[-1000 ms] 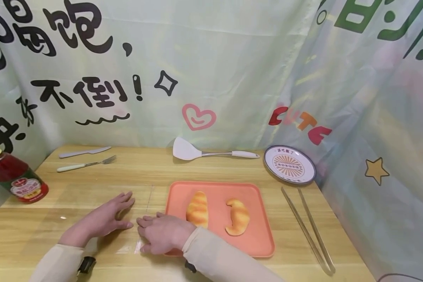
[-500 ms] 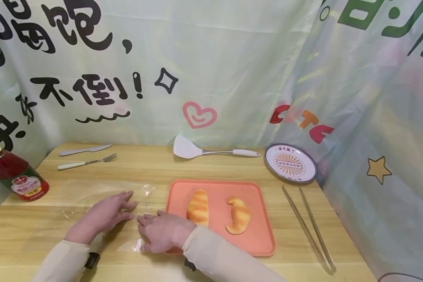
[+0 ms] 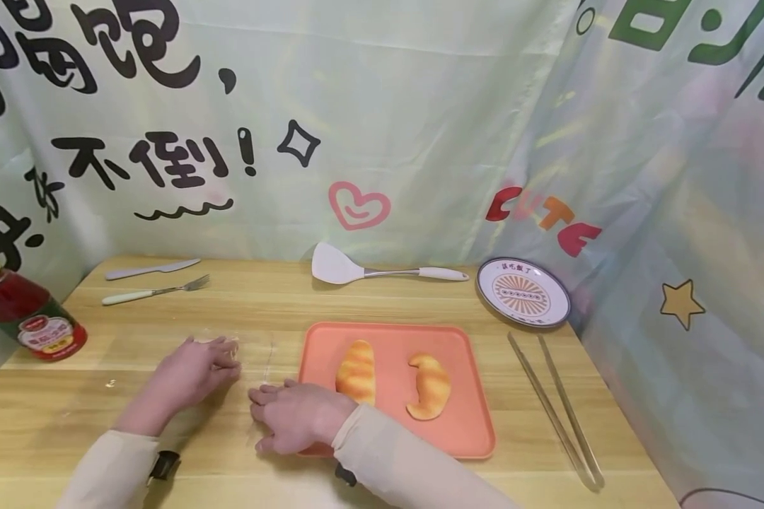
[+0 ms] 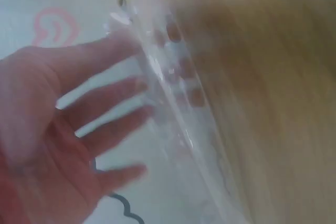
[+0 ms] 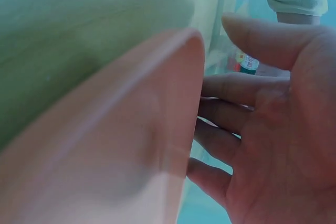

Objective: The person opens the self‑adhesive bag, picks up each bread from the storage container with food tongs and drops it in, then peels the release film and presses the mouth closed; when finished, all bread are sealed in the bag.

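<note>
A clear plastic bag or sheet (image 4: 181, 124) lies over the left part of the table, its outline faint in the head view. My left hand (image 3: 187, 378) reaches over it with extended fingers, the fingertips right at a creased edge of the plastic in the left wrist view. My right hand (image 3: 302, 416) is palm down near the plastic's right side, fingers pointing left. Its forearm crosses the front left corner of the pink tray (image 3: 397, 339). In the right wrist view its fingers overlap the tray's rim, fairly straight, gripping nothing.
The tray bears a long bread roll (image 3: 358, 371) and a croissant (image 3: 431, 385). Metal tongs (image 3: 557, 410) lie to its right. Behind are a plate (image 3: 523, 293), a spatula (image 3: 337, 265), a fork (image 3: 155, 291) and a knife (image 3: 153, 270). A red sauce bottle (image 3: 32, 318) stands far left.
My left hand has shifted toward the back of the table along the plastic, whose creases and glints have changed. The right hand stays nearly in place.
</note>
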Tool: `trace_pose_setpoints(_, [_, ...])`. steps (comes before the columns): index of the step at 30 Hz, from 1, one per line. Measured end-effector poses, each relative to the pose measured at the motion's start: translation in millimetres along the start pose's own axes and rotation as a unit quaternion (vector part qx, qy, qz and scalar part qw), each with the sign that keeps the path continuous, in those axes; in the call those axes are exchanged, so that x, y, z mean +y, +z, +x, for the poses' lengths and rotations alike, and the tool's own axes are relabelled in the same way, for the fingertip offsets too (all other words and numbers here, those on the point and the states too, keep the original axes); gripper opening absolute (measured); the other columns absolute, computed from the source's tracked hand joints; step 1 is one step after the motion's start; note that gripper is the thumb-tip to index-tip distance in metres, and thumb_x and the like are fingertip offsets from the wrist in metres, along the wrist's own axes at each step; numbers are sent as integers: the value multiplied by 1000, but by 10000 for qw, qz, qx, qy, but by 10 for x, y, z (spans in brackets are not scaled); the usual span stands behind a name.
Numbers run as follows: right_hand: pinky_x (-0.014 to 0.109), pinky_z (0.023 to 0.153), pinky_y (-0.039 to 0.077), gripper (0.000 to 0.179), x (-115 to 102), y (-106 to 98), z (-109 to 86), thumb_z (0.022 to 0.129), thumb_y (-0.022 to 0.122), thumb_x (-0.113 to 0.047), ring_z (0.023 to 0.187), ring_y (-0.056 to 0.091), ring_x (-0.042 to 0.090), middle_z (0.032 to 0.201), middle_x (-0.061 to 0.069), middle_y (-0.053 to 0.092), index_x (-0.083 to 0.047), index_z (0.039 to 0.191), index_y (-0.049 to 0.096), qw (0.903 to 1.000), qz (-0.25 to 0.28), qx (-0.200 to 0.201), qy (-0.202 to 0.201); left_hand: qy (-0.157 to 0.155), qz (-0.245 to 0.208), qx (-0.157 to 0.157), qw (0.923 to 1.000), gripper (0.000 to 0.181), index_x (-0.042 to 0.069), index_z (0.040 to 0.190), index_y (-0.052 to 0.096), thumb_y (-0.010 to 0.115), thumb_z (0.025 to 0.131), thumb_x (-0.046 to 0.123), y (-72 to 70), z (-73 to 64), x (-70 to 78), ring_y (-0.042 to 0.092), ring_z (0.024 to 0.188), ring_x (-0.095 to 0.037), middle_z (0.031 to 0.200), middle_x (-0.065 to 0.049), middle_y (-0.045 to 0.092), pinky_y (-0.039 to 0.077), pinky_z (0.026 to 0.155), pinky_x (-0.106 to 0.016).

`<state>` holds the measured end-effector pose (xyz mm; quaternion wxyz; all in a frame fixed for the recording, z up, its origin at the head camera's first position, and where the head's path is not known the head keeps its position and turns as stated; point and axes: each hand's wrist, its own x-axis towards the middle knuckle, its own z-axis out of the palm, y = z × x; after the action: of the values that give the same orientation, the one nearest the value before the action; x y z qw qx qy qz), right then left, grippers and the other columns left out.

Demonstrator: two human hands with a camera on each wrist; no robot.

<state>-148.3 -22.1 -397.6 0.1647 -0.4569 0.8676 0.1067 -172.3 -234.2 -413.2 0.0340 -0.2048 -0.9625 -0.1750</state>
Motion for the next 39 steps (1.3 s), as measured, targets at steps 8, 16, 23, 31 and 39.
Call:
trace_pose_setpoints(8, [28, 115, 21, 44, 37, 4, -26, 102, 48, -38, 143, 22, 6, 157, -9, 28, -25, 144, 51, 9991, -199, 359, -133, 369, -913, 465, 9940, 19, 0, 104, 75, 73, 85, -1, -87, -52, -93, 57, 115, -45, 118, -19, 66, 34, 101, -61])
trace_pose_setpoints(16, [28, 115, 18, 43, 52, -14, -7, 101, 50, -36, 144, 20, 7, 158, -6, 28, -26, 143, 51, 9998, -52, 190, -88, 475, -1025, 751, 9908, 23, -1, 111, 72, 72, 88, 3, -104, -78, -125, 60, 110, -44, 118, -22, 65, 36, 98, -63])
trace_pose_setpoints(23, [29, 116, 16, 53, 50, -21, 17, 99, 52, -35, 142, 22, 4, 157, -9, 30, -24, 150, 40, 9995, 253, 123, 107, 618, -1110, 1037, 9865, 26, 0, 111, 72, 75, 85, 1, -95, -69, -136, 55, 111, -54, 121, -22, 64, 44, 89, -62])
trace_pose_setpoints(31, [32, 116, 17, 52, 42, -29, 23, 97, 54, -31, 142, 21, 2, 157, -12, 28, -29, 149, 44, 9999, -71, 47, 119, 667, -1184, 1089, 9847, 23, 0, 106, 75, 74, 84, -4, -124, -70, -121, 59, 107, -51, 114, -18, 68, 46, 86, -57])
trace_pose_setpoints(39, [33, 116, 18, 54, 50, -24, 20, 95, 57, -29, 142, 21, 2, 157, -13, 28, -31, 147, 45, 9999, -71, 60, 129, 673, -1350, 1263, 9804, 23, 3, 107, 75, 76, 85, 1, -96, -60, -153, 60, 108, -47, 117, -16, 67, 45, 97, -31])
